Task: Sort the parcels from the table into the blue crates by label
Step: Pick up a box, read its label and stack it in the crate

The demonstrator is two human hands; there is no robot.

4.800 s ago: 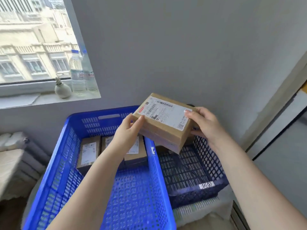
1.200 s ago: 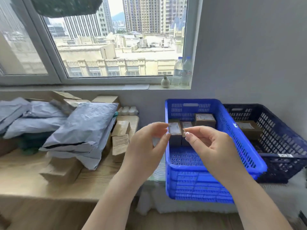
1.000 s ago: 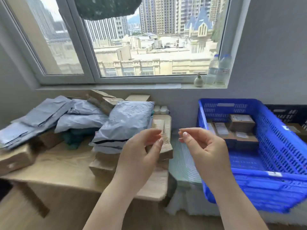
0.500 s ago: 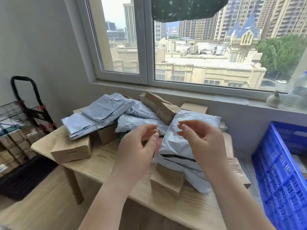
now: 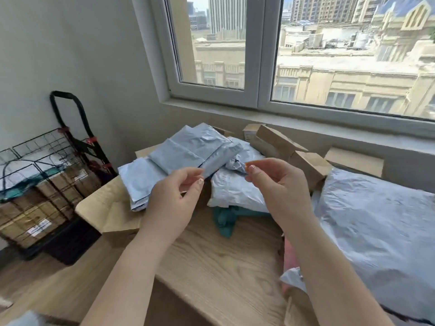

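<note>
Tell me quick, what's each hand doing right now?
Left hand: open, fingers loosely curled, holding nothing.
Right hand: open, fingers loosely curled, holding nothing.

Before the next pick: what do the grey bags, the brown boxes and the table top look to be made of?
Grey bags: apparently thin plastic mailer film, with a soft sheen and creases.
Brown boxes: look like plain kraft cardboard, matte, with sharp folded edges.
Table top: pale wood or wood-look laminate, visible grain; which one cannot be told.
Both hands, left hand and right hand, hold nothing.

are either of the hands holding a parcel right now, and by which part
Nothing is held. The left hand and right hand hover with loosely curled fingers above the grey mailer bags on the table.
</note>
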